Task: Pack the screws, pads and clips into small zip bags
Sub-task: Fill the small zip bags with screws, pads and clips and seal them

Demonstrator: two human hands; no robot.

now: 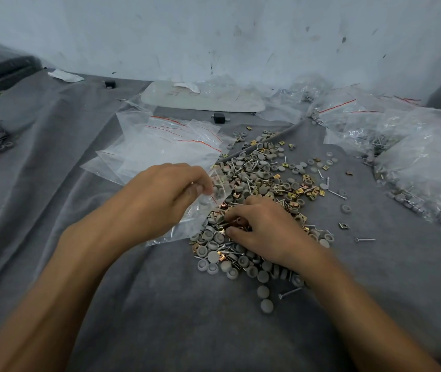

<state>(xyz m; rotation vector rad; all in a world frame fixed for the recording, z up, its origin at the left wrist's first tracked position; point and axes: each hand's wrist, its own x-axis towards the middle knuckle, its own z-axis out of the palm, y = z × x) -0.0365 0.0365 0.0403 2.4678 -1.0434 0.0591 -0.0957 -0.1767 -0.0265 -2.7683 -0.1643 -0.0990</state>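
While both forearms reached in from the near edge, the left hand (165,194) sat at nine o'clock from the parts heap (265,178), back of the hand up, forearm running toward one o'clock. Its thumb and fingertips were pinched together on the raised end of a small zip bag (218,187).

Bag: clear, some grey pads and a screw showing through it. Long axis ran roughly seven to one o'clock, with the high end in the fingers just over the heap's edge. The low end trailed onto the grey cloth of the table (160,304).

The right hand (267,226) lay palm down on the heap's six o'clock side, forearm pointing toward eleven o'clock. Fingers were curled down among the brass-coloured clips (298,193), thumb tucked in toward them. Whether it held anything could not be told. The hands were close but not touching.

The heap was a mix of round grey pads (212,256), clips and screws (365,239), lying every which way.

Empty zip bags (160,151) were fanned out at ten o'clock from the heap. Filled bags (418,162) were stacked at two to three o'clock.
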